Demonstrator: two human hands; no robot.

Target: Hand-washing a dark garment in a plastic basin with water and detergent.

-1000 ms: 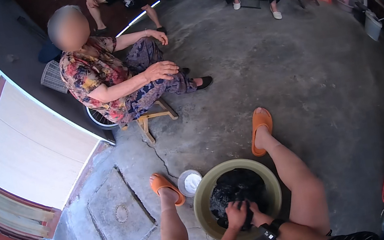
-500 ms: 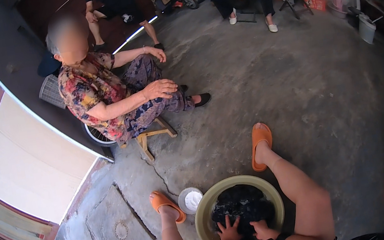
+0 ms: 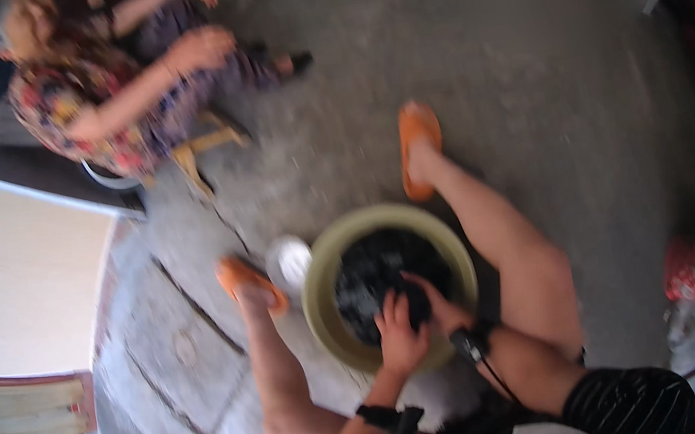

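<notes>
A round olive-green basin (image 3: 315, 307) stands on the floor between my legs, with dark wet cloth (image 3: 374, 271) lying in it. My left hand (image 3: 403, 339) reaches over the basin's near side, its fingers apart and resting on the cloth. Close beside it, my right hand (image 3: 444, 306) is also at the cloth, one finger stretched forward. Its other fingers are blurred and partly hidden by the dark fabric bunched between the two hands. Black bands with small devices circle both wrists.
Left of the basin, a small bowl (image 3: 290, 263) holds something white, near my orange left slipper (image 3: 242, 278). My right slipper (image 3: 419, 139) rests farther ahead. A person (image 3: 102, 110) sits on a wooden stool (image 3: 199, 154) at upper left. A red container (image 3: 692, 269) stands at right.
The view has tilted downward, so basin and legs appear higher in the picture. My hands have come closer together on the cloth, and the people farther back have mostly left view.
</notes>
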